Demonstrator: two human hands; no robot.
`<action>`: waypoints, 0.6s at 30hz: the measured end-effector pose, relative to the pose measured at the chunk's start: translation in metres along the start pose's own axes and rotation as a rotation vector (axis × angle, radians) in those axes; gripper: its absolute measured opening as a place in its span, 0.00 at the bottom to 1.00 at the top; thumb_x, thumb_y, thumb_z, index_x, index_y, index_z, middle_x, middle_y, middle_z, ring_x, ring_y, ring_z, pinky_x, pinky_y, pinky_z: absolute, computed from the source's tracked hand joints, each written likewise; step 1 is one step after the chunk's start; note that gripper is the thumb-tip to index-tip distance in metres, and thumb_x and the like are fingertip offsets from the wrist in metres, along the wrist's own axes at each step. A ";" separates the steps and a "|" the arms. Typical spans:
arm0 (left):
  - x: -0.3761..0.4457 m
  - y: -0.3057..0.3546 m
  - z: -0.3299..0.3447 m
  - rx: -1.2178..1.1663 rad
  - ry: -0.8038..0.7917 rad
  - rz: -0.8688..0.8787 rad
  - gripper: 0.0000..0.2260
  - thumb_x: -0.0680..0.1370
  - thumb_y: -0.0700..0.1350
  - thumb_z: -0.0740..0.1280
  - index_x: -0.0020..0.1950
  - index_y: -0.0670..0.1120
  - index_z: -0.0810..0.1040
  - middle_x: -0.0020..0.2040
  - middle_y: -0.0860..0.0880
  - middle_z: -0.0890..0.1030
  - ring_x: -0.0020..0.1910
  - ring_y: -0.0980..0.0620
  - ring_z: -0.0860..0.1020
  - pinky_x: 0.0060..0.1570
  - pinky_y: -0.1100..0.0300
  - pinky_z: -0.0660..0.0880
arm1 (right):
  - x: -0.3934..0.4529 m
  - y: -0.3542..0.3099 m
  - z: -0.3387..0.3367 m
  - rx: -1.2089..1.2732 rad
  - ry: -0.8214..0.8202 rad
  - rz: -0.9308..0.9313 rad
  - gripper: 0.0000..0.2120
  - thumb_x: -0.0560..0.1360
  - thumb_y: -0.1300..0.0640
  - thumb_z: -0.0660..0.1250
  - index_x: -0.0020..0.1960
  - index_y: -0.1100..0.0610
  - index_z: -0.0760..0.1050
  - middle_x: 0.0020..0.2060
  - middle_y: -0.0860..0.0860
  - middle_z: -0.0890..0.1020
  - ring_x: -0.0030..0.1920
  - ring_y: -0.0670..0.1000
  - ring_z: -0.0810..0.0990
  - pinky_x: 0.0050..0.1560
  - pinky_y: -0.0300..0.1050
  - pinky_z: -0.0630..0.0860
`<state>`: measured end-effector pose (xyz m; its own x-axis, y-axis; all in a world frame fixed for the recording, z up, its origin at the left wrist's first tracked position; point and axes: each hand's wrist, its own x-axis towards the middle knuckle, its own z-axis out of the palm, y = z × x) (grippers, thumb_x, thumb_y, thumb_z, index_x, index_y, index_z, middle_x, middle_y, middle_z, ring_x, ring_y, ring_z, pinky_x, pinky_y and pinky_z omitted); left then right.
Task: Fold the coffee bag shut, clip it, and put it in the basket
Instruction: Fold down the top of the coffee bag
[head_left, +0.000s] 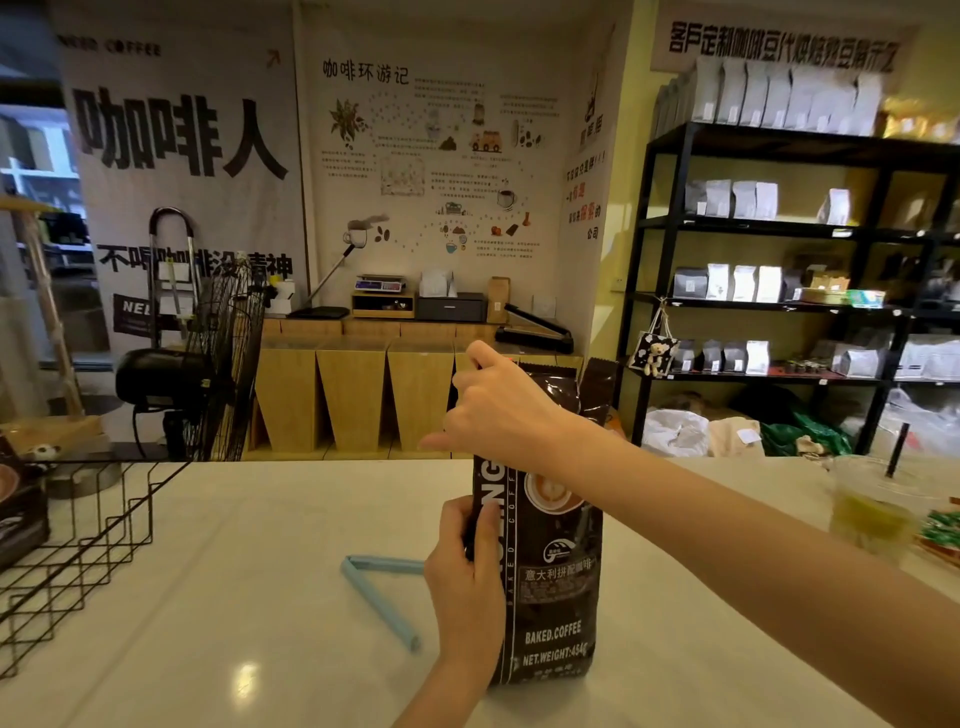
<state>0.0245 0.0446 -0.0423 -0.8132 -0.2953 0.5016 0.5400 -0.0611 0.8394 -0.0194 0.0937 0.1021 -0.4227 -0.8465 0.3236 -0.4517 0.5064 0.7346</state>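
A dark brown coffee bag (556, 587) stands upright on the white counter (260, 597), its top open and unfolded. My left hand (465, 577) grips the bag's left edge about halfway up. My right hand (496, 410) reaches across from the right and pinches the top left corner of the bag. A light blue clip (382, 597) lies open in a V on the counter just left of the bag, partly hidden behind my left hand. The black wire basket (78, 540) sits at the counter's left edge.
A dark box (21, 514) stands inside the basket at the far left. A plastic cup with a green drink and black straw (867, 509) stands at the right, with green packets (943, 530) beside it. Beyond the counter are a fan, wooden bins and shelves.
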 end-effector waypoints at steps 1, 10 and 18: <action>0.001 0.000 -0.001 0.002 -0.007 0.000 0.08 0.71 0.55 0.59 0.41 0.52 0.72 0.36 0.50 0.81 0.36 0.58 0.79 0.34 0.67 0.75 | 0.001 0.000 0.000 0.017 0.016 -0.001 0.12 0.62 0.46 0.77 0.27 0.51 0.79 0.17 0.48 0.71 0.22 0.50 0.70 0.43 0.46 0.75; 0.021 0.018 0.005 -0.004 -0.120 -0.007 0.05 0.77 0.47 0.58 0.49 0.58 0.69 0.45 0.57 0.79 0.44 0.67 0.78 0.38 0.74 0.73 | -0.002 -0.001 0.016 0.065 0.065 0.019 0.21 0.74 0.43 0.62 0.30 0.54 0.80 0.25 0.47 0.81 0.34 0.50 0.79 0.58 0.51 0.71; 0.022 0.014 0.012 0.109 -0.021 0.051 0.08 0.77 0.43 0.59 0.43 0.57 0.70 0.39 0.55 0.79 0.40 0.63 0.77 0.37 0.70 0.73 | -0.005 0.003 0.017 0.059 0.087 0.046 0.16 0.65 0.46 0.75 0.23 0.51 0.76 0.17 0.46 0.62 0.22 0.48 0.62 0.38 0.43 0.72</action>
<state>0.0117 0.0488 -0.0172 -0.7903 -0.2752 0.5475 0.5549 0.0575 0.8299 -0.0321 0.1024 0.0922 -0.3757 -0.8318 0.4085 -0.4797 0.5517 0.6823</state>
